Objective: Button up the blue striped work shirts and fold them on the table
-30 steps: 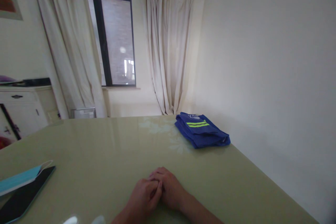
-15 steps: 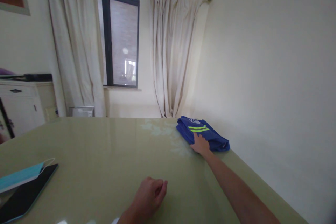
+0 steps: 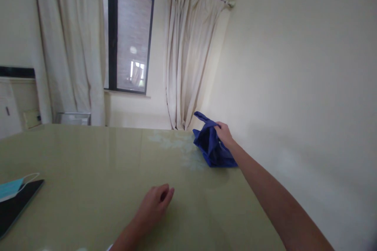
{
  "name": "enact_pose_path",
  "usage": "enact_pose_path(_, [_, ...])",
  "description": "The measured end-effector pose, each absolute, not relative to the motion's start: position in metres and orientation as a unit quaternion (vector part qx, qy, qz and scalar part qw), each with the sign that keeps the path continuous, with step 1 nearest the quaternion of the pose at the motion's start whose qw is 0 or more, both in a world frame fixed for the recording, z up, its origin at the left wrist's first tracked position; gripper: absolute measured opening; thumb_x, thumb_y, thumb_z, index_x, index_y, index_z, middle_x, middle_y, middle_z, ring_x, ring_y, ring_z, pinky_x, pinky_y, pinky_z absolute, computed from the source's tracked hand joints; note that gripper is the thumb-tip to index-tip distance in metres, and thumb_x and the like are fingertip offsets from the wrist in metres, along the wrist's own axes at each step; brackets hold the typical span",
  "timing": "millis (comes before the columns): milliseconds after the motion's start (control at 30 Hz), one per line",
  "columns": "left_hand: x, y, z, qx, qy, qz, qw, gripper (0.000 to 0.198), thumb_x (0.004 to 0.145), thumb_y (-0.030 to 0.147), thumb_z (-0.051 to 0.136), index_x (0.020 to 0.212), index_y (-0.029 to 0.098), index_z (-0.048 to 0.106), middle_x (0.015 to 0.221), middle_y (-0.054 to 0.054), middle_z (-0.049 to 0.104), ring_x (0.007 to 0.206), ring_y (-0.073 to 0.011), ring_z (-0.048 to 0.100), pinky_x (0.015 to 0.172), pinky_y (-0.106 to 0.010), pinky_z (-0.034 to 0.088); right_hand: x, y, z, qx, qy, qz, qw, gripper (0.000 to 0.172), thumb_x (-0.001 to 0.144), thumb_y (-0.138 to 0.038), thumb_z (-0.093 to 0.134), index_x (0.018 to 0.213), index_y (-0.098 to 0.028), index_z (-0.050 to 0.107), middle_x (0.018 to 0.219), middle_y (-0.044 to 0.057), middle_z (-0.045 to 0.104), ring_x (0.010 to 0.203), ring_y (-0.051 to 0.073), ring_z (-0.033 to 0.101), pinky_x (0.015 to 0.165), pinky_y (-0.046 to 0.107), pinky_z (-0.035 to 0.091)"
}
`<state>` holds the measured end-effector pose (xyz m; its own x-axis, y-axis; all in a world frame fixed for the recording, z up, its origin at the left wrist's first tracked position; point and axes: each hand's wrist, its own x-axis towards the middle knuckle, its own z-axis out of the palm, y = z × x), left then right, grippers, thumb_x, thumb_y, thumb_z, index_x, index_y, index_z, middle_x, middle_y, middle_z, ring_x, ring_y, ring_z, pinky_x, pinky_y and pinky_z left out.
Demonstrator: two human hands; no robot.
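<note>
My right hand [image 3: 224, 133] reaches far across the table and is closed on a blue folded garment [image 3: 209, 146], lifting its near part so the cloth stands up in a bunch. The garment's lower part still rests on the pale green table [image 3: 88, 164] near the right wall. Close to me, my left hand [image 3: 153, 204] lies on the table with fingers loosely curled and nothing in it.
At the left edge a blue face mask [image 3: 10, 187] lies on a dark tablet [image 3: 16, 204]. Beyond the table are cream curtains [image 3: 188, 59], a dark-framed window [image 3: 126, 39] and a white cabinet [image 3: 11, 102]. A plain wall [image 3: 294, 86] runs along the right.
My hands were clasped together near me. The right hand went out to the blue garment, took hold of it and raised it from flat; the left stayed on the table.
</note>
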<state>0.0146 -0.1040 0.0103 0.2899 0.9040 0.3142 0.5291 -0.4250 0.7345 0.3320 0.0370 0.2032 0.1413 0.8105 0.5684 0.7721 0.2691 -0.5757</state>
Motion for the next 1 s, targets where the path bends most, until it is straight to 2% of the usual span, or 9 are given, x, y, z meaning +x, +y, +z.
enact_pose_path(133, [0.004,-0.095,0.019,0.612,0.475,0.461,0.432,0.054,0.095,0.069,0.039,0.103,0.020,0.062,0.097,-0.010,0.072,0.077,-0.0194,0.064,0.070,-0.030,0.048,0.280,0.000,0.238,-0.425,-0.749,0.149,0.486,0.027,0.089,-0.038,0.057,0.097,-0.018,0.073,0.092,0.004,0.073,0.089,0.021,0.067,0.085,0.034,0.052])
enact_pose_path(200, [-0.003,-0.089,0.022,0.502,0.473,0.515,0.508,0.067,0.093,0.074,0.037,0.130,0.021,0.055,0.128,-0.019,0.066,0.102,-0.0266,0.069,0.083,-0.038,0.054,0.258,-0.025,0.249,-0.358,-0.772,0.211,0.480,0.026,0.090,-0.038,0.061,0.101,-0.018,0.073,0.093,0.002,0.073,0.092,0.020,0.066,0.088,0.033,0.051])
enact_pose_path(267, [-0.008,-0.086,0.024,0.430,0.476,0.550,0.535,0.078,0.091,0.078,0.036,0.144,0.021,0.044,0.148,-0.023,0.053,0.126,-0.0329,0.061,0.095,-0.045,0.053,0.242,-0.046,0.260,-0.324,-0.781,0.243,0.476,0.024,0.091,-0.037,0.061,0.102,-0.019,0.073,0.094,0.001,0.073,0.094,0.020,0.066,0.090,0.033,0.050])
enact_pose_path(367, [-0.011,-0.091,0.026,0.478,0.449,0.562,0.504,0.091,0.083,0.074,0.059,0.155,0.025,0.031,0.161,-0.019,0.037,0.144,-0.0349,0.044,0.110,-0.049,0.045,0.229,-0.057,0.273,-0.314,-0.774,0.239,0.495,0.023,0.093,-0.036,0.060,0.102,-0.019,0.073,0.093,0.000,0.074,0.093,0.019,0.066,0.090,0.034,0.051])
enact_pose_path(467, [-0.009,-0.101,0.030,0.567,0.395,0.542,0.478,0.094,0.076,0.058,0.079,0.153,0.025,0.035,0.156,-0.016,0.048,0.138,-0.0321,0.051,0.115,-0.044,0.043,0.230,-0.045,0.276,-0.329,-0.762,0.211,0.516,0.024,0.093,-0.034,0.058,0.106,-0.020,0.071,0.091,0.000,0.074,0.089,0.019,0.067,0.088,0.033,0.052])
enact_pose_path(633, [-0.010,-0.101,0.043,0.484,0.428,0.563,0.514,0.063,0.083,0.055,0.072,0.132,0.017,0.062,0.125,-0.011,0.073,0.117,-0.0331,0.068,0.103,-0.043,0.054,0.260,-0.021,0.262,-0.437,-0.780,-0.007,0.448,0.029,0.096,-0.022,0.047,0.109,-0.021,0.073,0.100,0.004,0.075,0.099,0.022,0.067,0.093,0.038,0.050])
enact_pose_path(733, [-0.021,-0.092,0.051,0.351,0.434,0.576,0.597,0.055,0.090,0.049,0.062,0.134,0.016,0.061,0.114,-0.010,0.078,0.106,-0.0300,0.074,0.097,-0.045,0.058,0.277,-0.019,0.254,-0.507,-0.785,-0.116,0.336,0.031,0.098,-0.018,0.046,0.109,-0.024,0.075,0.106,0.005,0.075,0.100,0.024,0.066,0.093,0.038,0.048])
enact_pose_path(833, [-0.032,-0.090,0.056,0.317,0.425,0.487,0.694,0.055,0.091,0.057,0.056,0.122,0.014,0.070,0.102,-0.011,0.080,0.103,-0.0316,0.075,0.094,-0.046,0.059,0.278,-0.023,0.252,-0.509,-0.795,-0.177,0.279,0.032,0.102,-0.019,0.044,0.111,-0.024,0.074,0.106,0.006,0.070,0.100,0.023,0.062,0.090,0.035,0.047])
enact_pose_path(1000, [-0.037,-0.111,0.049,0.407,0.346,0.361,0.764,0.057,0.074,0.060,0.076,0.108,0.014,0.076,0.096,-0.010,0.080,0.106,-0.0365,0.072,0.091,-0.053,0.056,0.253,-0.031,0.268,-0.485,-0.764,-0.331,0.267,0.028,0.104,-0.025,0.046,0.111,-0.021,0.072,0.108,0.012,0.059,0.103,0.027,0.051,0.090,0.040,0.041])
